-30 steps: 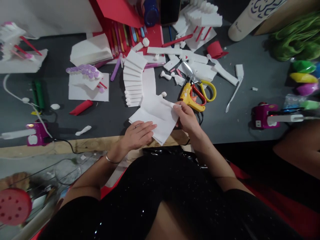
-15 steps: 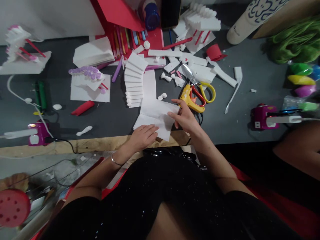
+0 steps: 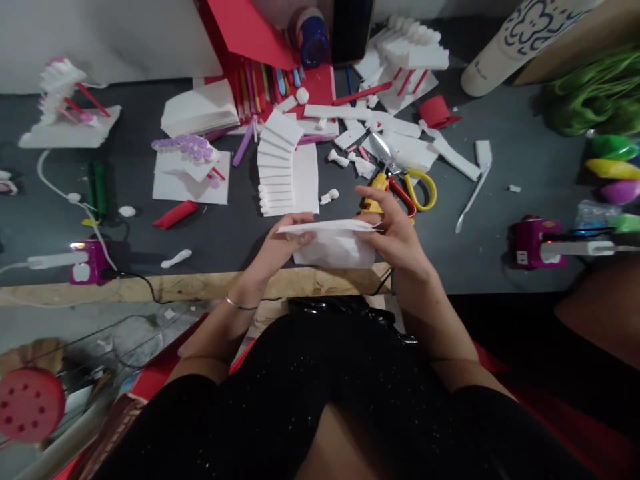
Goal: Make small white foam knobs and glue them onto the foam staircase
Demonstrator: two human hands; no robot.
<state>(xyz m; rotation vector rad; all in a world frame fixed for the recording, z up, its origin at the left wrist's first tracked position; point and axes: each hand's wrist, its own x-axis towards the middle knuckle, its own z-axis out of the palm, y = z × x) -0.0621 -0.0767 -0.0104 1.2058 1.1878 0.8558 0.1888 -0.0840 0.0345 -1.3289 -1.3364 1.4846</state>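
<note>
A folded sheet of white paper (image 3: 334, 248) is held up over the table's front edge, between both my hands. My left hand (image 3: 289, 241) pinches its left end, thumb on the near side. At the right end my right hand (image 3: 393, 227) grips it, with the index finger stretched out. Just beyond the paper lies a white fan-shaped stair model (image 3: 276, 167) on a white base. The yellow glue gun (image 3: 376, 192) sits right behind my right hand, partly hidden by it. Scissors (image 3: 400, 170) with red and yellow handles lie beside the gun.
White foam scraps (image 3: 407, 150) and a stair model on red legs (image 3: 413, 53) are at the back. A purple-trimmed model (image 3: 193, 163) stands left. Purple power adapters (image 3: 537, 243) sit at both sides. A white tumbler (image 3: 493, 57) and green yarn (image 3: 580, 97) are back right.
The paper has been lifted off the table and folded over, its edge now facing up. My left hand has moved from lying flat on it to gripping its left end.
</note>
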